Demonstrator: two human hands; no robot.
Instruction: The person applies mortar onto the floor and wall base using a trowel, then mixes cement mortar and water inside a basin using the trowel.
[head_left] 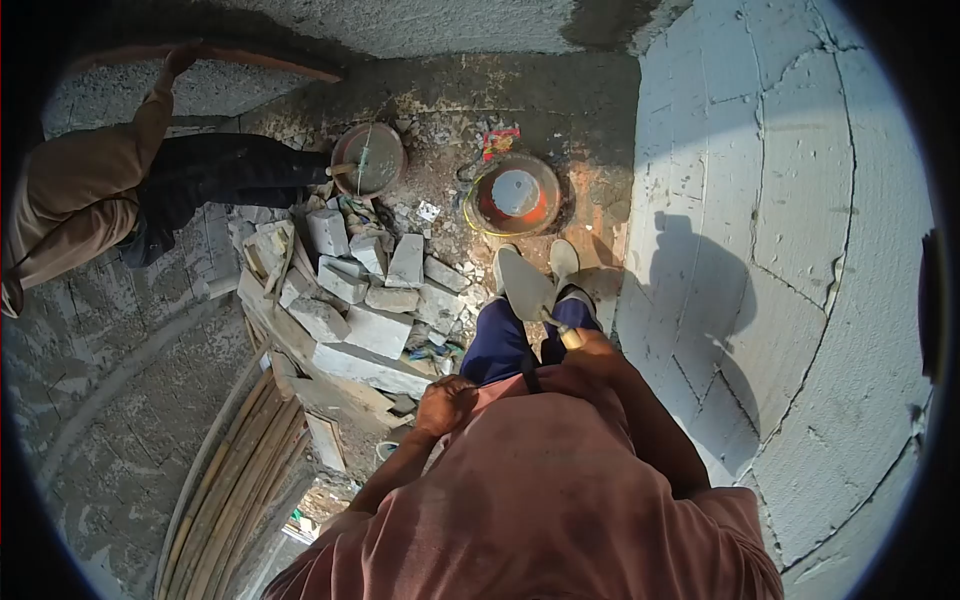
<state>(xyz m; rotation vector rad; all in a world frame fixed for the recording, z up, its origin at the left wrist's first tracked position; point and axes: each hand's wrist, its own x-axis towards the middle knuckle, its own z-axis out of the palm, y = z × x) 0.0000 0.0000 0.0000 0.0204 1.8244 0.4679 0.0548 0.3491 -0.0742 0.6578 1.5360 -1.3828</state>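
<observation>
A pinkish shirt (pixel 560 480) was closest to the lens and hogged most of the near side of the orange tub (pixel 541 190), bottom cut off by the frame. The left hand (pixel 445 405) sat by the shirt hem, near side of the tub and a bit left, fingers curled; honestly couldn't tell if they were pinching cloth. The right hand (pixel 593 352) was near side and slightly right of the tub, clenched around the wooden handle of a trowel (pixel 525 283), though most of its fingers were hidden. The trowel's blade pointed toward the tub and covered part of the dark blue trousers (pixel 495 345) and one of the pale shoes (pixel 565 258).

Left of the tub on the near side, a bundle of long wooden strips (pixel 235 490) ran out of frame. Broken pale blocks (pixel 375 325) were heaped between those and the tub, with scraps too jumbled to name. The tub held something smooth and grey, couldn't say what. Right of it rose a pale block wall (pixel 790 250) with a shadow on it. A red packet (pixel 500 142) lay just beyond the tub, print unreadable. Farther left was a second basin (pixel 368 160), then another person (pixel 75 205), head out of sight, an arm stretched to a reddish edge (pixel 260 60).
</observation>
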